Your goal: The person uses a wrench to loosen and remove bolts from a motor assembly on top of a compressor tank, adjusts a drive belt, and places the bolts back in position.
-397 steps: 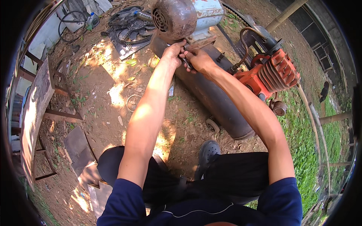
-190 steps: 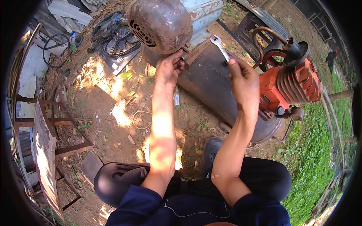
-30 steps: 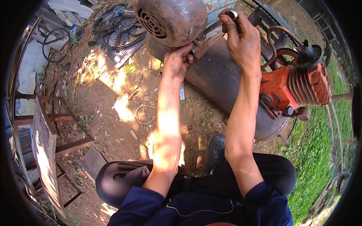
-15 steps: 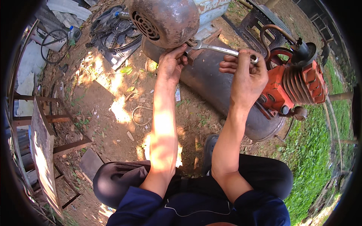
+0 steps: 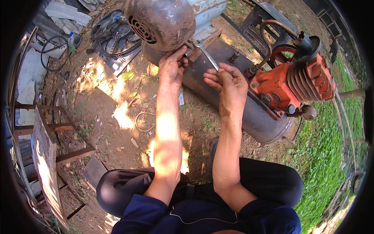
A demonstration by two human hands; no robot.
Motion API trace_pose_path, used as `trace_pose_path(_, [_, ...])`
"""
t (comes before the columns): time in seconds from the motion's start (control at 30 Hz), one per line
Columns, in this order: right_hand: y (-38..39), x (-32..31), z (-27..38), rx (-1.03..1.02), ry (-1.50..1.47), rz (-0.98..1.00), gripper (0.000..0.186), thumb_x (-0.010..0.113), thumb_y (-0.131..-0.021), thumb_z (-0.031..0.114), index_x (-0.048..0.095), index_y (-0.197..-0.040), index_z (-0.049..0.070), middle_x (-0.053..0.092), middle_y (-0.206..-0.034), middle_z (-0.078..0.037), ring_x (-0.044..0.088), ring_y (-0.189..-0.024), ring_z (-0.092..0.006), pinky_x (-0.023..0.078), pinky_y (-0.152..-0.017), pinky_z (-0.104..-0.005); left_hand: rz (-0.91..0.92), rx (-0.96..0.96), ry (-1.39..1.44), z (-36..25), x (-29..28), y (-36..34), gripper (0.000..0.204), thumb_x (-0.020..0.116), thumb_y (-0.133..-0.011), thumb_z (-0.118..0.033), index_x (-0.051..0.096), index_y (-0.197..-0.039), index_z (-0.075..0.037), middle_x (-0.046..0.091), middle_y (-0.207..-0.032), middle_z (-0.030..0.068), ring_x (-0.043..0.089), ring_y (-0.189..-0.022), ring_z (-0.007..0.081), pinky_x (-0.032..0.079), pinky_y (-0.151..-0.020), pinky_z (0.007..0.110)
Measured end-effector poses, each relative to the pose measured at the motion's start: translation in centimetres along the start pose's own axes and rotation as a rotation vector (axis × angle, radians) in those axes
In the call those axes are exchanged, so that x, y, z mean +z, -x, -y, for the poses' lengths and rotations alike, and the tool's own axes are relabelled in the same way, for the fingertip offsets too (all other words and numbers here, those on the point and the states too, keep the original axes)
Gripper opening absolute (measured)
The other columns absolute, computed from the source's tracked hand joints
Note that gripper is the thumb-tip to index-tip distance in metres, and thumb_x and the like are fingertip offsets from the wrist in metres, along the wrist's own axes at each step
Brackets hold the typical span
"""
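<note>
My right hand (image 5: 230, 82) is closed around the lower end of a steel combination wrench (image 5: 209, 55). The wrench slants up and left, its open jaw at the metal mounting bracket (image 5: 204, 45) beside a rusty, rounded electric motor (image 5: 167, 21). Under the motor's edge, my left hand (image 5: 172, 67) has its fingers curled at that bracket; what they pinch is hidden. Both motor and bracket sit above a dark, long air tank (image 5: 257, 121). A red compressor pump with cooling fins (image 5: 280, 85) is mounted on the tank's right end, right of my right hand.
Black belts and cables (image 5: 117, 37) lie on a flat panel at the back left. A board on a rusty metal frame (image 5: 46, 152) stands at left. Grass (image 5: 319, 163) borders the dirt on the right. A thin hose loop (image 5: 145, 121) rests on the ground between my arms and the frame.
My right hand has moved left with the wrench, which has swung from nearly level to a steeper slant. My left hand stays at the bracket. The whole view has shifted slightly.
</note>
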State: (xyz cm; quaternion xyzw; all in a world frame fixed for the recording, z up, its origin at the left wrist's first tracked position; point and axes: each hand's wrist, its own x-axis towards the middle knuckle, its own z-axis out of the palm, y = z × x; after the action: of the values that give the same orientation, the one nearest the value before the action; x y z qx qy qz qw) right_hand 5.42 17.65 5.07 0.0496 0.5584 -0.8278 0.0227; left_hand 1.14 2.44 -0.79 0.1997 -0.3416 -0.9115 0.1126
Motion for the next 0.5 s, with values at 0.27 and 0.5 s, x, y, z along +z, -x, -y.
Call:
trace_pose_path(0.27, [0.8, 0.9, -0.4, -0.045, 0.022, -0.007, 0.022, 0.049, -0.093, 0.0, 0.049, -0.109, -0.014, 0.064, -0.089, -0.021, 0.068, -0.078, -0.0229, 0.059, -0.07, -0.0283, -0.014, 0.0, 0.002, 0.1, -0.1, -0.2, 0.018, 0.074, -0.078, -0.006, 0.063, -0.093, -0.005, 0.064, -0.079, 0.0011, 0.053, -0.057, 0.0105, 0.044, -0.055, 0.023])
trace_pose_path(0.5, [1.6, 2.4, -1.2, -0.068, 0.052, 0.017, 0.02, 0.049, -0.093, 0.0, 0.048, -0.108, -0.013, 0.064, -0.09, -0.02, 0.067, -0.08, -0.0207, 0.058, -0.071, -0.0277, 0.014, 0.001, -0.039, 0.1, -0.2, -0.2, 0.023, 0.07, -0.081, -0.008, 0.061, -0.102, -0.005, 0.061, -0.082, 0.0005, 0.049, -0.065, 0.0108, 0.044, -0.059, 0.025])
